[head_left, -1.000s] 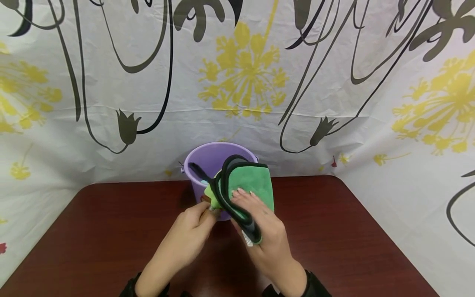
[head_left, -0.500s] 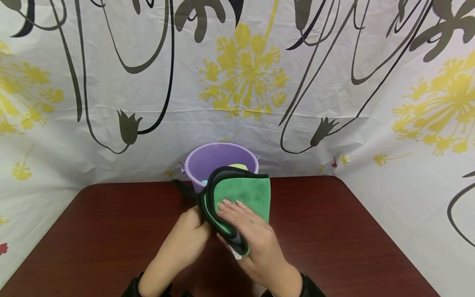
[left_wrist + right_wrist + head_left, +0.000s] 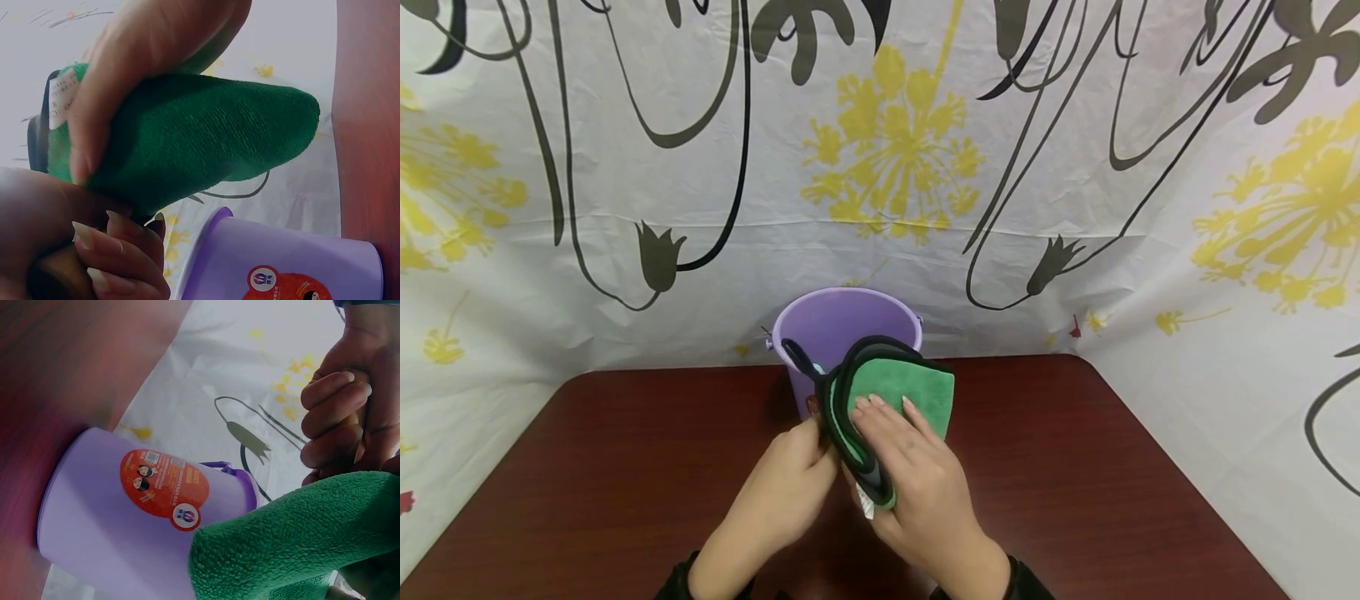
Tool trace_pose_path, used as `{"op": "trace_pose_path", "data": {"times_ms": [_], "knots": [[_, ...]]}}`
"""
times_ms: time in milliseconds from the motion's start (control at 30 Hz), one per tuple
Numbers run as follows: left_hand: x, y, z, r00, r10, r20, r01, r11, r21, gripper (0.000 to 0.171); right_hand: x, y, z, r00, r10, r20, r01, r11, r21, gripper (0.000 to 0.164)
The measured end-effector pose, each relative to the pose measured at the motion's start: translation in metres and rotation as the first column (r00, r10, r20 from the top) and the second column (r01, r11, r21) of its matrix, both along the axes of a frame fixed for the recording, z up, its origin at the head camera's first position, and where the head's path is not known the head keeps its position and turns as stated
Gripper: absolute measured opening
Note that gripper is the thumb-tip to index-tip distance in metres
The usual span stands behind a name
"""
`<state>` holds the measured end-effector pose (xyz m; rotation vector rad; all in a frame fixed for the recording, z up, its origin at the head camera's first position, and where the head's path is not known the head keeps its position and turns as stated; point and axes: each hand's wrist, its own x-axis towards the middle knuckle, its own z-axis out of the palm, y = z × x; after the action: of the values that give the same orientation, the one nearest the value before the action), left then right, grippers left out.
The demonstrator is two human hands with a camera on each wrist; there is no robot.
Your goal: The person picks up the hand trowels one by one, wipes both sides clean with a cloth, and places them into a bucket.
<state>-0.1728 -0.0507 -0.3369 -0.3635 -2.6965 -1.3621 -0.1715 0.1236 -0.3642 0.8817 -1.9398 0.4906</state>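
A folded green towel (image 3: 917, 392) with black edging and a black strap leans over the front rim of a purple bucket (image 3: 808, 321). My right hand (image 3: 917, 479) grips its lower part, fingers spread across the front and thumb on the opposite side. At the towel's left edge, my left hand (image 3: 778, 487) has curled fingers and pinches the edge; the thumb's contact is mostly hidden. The left wrist view shows the towel's plush underside and a white label (image 3: 62, 97) beside the right thumb. Seen from the right wrist, the towel (image 3: 281, 540) overlaps the bucket's upper side.
The bucket stands at the far edge of a dark red-brown table (image 3: 1075, 483), an orange-red sticker (image 3: 159, 481) on its side. Behind it hangs a white curtain (image 3: 715, 192) with grey and yellow plant prints. Something pale blue shows just inside the bucket's rim.
The towel dipped toward me and left, then swung back slightly right. Its strap swung out to the left and back over the bucket. Yellow-green material seen earlier is now out of sight.
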Motion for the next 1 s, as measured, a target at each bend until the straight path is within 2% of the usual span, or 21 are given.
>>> {"op": "trace_pose_path", "data": {"times_ms": [100, 233, 333, 600, 833, 1000], "knots": [[0.000, 0.000, 0.000, 1.000, 0.001, 0.000, -0.001, 1.000, -0.004, 0.013, -0.002, 0.002, -0.002, 0.999, -0.031, 0.019, 0.031, 1.000, 0.008, 0.046], [0.000, 0.001, 0.000, 1.000, -0.003, 0.020, 0.003, 1.000, -0.009, 0.018, -0.006, 0.005, -0.005, 0.996, -0.085, 0.028, 0.085, 0.996, 0.003, 0.069], [-0.001, 0.001, 0.000, 0.999, -0.022, 0.047, 0.022, 1.000, -0.007, 0.023, -0.009, 0.007, -0.005, 0.992, -0.124, 0.018, 0.124, 0.992, -0.009, 0.077], [0.000, -0.001, 0.000, 0.995, -0.077, 0.060, 0.077, 0.997, -0.002, 0.027, -0.017, 0.019, -0.001, 0.981, -0.194, 0.017, 0.194, 0.980, -0.039, 0.070], [0.001, -0.001, 0.001, 0.994, -0.090, 0.067, 0.090, 0.996, 0.006, 0.028, -0.022, 0.028, 0.004, 0.970, -0.240, 0.028, 0.242, 0.966, -0.091, 0.059], [0.002, -0.001, 0.003, 0.991, -0.104, 0.080, 0.103, 0.995, 0.016, 0.028, -0.021, 0.029, 0.007, 0.973, -0.228, 0.024, 0.230, 0.968, -0.103, 0.053]]}}
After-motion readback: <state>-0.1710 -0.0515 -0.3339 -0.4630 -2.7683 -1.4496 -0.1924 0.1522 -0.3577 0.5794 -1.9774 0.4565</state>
